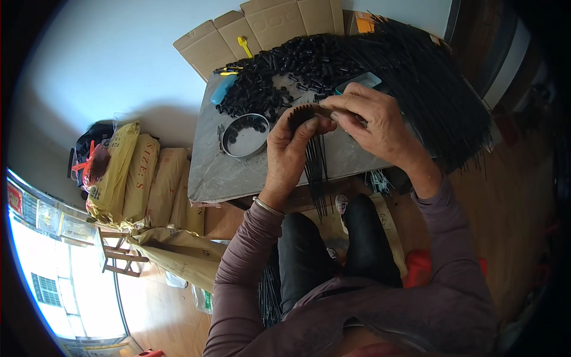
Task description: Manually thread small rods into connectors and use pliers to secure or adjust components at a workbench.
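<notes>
My left hand [289, 143] is closed around a bunch of thin black rods [315, 175]. Their lower lengths hang below the palm, past the table's front edge, and a row of dark ends shows like a comb above the thumb. Close to its right, my right hand [377, 122] is closed too, thumb and forefinger pinched at the left fingertips. Whatever sits in that pinch is too small to make out. Beyond both hands spreads a heap of short black tubular pieces [256, 92]. Many long thin black rods [434, 95] lie in a thick pile at the right.
A round metal dish [222, 143] with black pieces in it stands on the grey table [208, 178]. Near it lies a light-blue object [224, 89]. A teal tray [372, 79] lies behind my right hand, and cardboard [267, 24] lines the back. Yellow sacks [140, 172] and a wooden stool [122, 256] stand left.
</notes>
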Demonstrator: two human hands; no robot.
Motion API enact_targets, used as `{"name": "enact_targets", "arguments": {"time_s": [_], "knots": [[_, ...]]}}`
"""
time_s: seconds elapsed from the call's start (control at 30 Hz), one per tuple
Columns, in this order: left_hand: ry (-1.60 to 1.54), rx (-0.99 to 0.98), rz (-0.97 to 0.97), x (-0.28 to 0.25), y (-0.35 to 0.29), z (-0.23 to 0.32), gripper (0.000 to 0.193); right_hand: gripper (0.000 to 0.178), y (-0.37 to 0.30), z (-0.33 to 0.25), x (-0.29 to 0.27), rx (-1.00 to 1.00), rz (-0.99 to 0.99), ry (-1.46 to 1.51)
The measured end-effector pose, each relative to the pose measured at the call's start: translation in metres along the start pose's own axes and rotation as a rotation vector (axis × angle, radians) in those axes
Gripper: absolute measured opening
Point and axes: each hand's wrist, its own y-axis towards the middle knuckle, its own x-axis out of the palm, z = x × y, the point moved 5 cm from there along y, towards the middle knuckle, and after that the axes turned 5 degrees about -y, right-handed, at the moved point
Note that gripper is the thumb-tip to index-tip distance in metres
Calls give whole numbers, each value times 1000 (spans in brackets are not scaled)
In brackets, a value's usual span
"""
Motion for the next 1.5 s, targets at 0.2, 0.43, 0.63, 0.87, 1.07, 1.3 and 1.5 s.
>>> {"name": "enact_targets", "arguments": {"time_s": [0.2,0.43,0.63,0.87,1.07,1.3,1.5], "knots": [[-29,7,3,-1,1,-3,21,28,-2,-1,-2,3,-84,-57],[-20,11,-11,0,1,-3,20,29,2,-1,-2,-41,-59,-43],[8,-26,-63,6,0,-2,20,27,16,-11,-13,-240,-69,-197],[107,-71,-176,3,7,3,24,23,22,5,-14,-162,-175,-48],[328,-48,-248,-5,14,7,24,23,20,15,0,-12,-215,219],[474,53,-265,-13,22,17,29,22,23,12,9,-12,-229,246],[490,93,-215,-22,22,18,32,21,25,6,13,-25,-233,192]]}}
